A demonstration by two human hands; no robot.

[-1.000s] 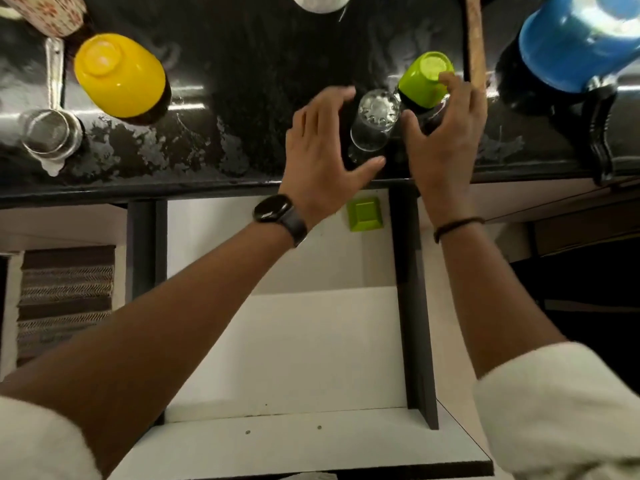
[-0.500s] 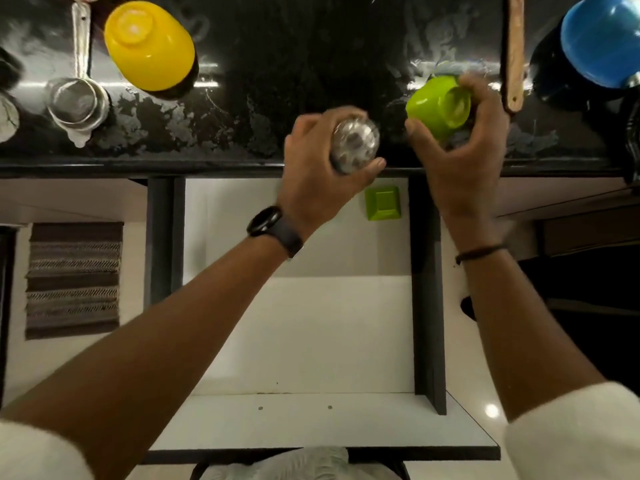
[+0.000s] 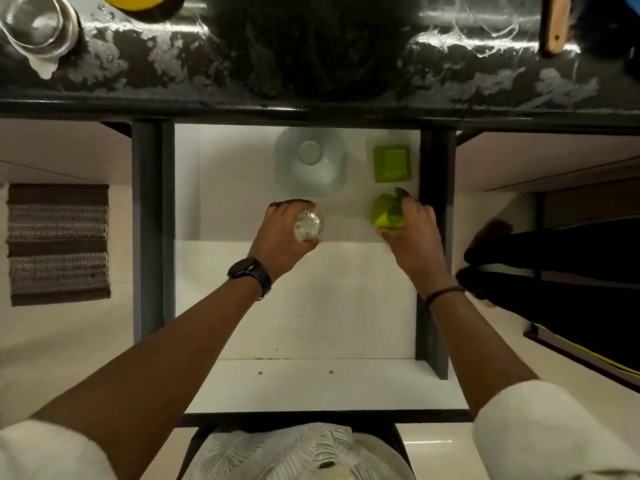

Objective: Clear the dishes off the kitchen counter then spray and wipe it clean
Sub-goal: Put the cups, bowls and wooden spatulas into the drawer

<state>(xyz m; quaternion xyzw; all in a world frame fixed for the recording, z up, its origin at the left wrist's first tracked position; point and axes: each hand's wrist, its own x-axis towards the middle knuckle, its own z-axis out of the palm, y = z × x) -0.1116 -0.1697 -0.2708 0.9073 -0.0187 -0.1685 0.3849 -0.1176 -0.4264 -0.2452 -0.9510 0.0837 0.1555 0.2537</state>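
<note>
My left hand point(image 3: 282, 233) is closed around a clear glass point(image 3: 309, 224), held bottom-up over the white drawer point(image 3: 294, 306) that stands pulled out under the counter. My right hand point(image 3: 412, 230) grips a lime green cup point(image 3: 386, 214) near the drawer's right wall. Both hands are below the black counter edge point(image 3: 311, 110). Inside the drawer, at the back, sit a white upturned bowl point(image 3: 310, 162) and a lime green square dish point(image 3: 392, 163).
On the wet black counter lie a steel strainer point(image 3: 38, 29) at the far left, a yellow bowl point(image 3: 138, 1) cut off by the top edge, and a wooden handle point(image 3: 556, 24) at the right. A striped mat point(image 3: 59, 244) lies on the floor at left.
Both hands lifted the glass and the green cup off the counter and brought them down toward me, into the open drawer. The view tilted downward, so the counter shifted up.
</note>
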